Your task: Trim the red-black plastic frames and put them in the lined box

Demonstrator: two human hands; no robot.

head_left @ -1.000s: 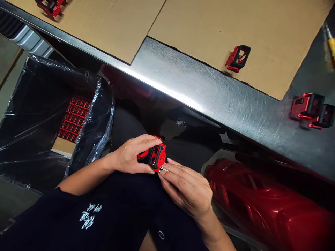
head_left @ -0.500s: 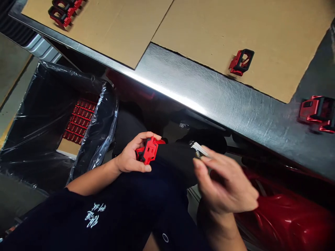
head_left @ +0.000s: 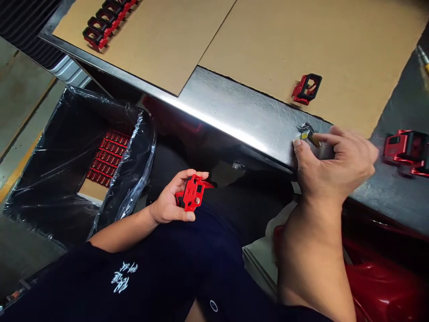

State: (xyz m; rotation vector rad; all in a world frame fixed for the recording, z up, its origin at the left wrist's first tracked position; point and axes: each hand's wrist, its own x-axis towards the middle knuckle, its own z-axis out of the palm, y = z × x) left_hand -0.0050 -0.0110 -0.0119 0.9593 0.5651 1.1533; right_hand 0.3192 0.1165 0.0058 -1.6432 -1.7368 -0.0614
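My left hand (head_left: 174, 197) grips a red plastic housing part (head_left: 192, 192) over my lap, thumb along one end and fingers along the other. Its flat face with small cut-outs is turned up. Over the metal strip of the table, my right hand (head_left: 335, 165) has thumb and index finger around a small dark tool with a yellow patch (head_left: 305, 133); its exact kind is unclear. Just beyond those fingers a red-and-black frame part (head_left: 307, 89) stands on cardboard. To the right of my right hand lies a larger red-and-black part (head_left: 406, 150).
Several red-and-black parts (head_left: 97, 38) stand in a row at the upper left cardboard (head_left: 157, 49). A bin lined with black plastic (head_left: 43, 156) holds rows of red parts (head_left: 110, 154). Red plastic sheeting (head_left: 385, 286) bulges at lower right. The metal table edge (head_left: 234, 138) runs diagonally.
My right hand has moved up and right with the small tool, from over my lap to the tabletop. My left hand has turned the red part slightly. The view has shifted a little.
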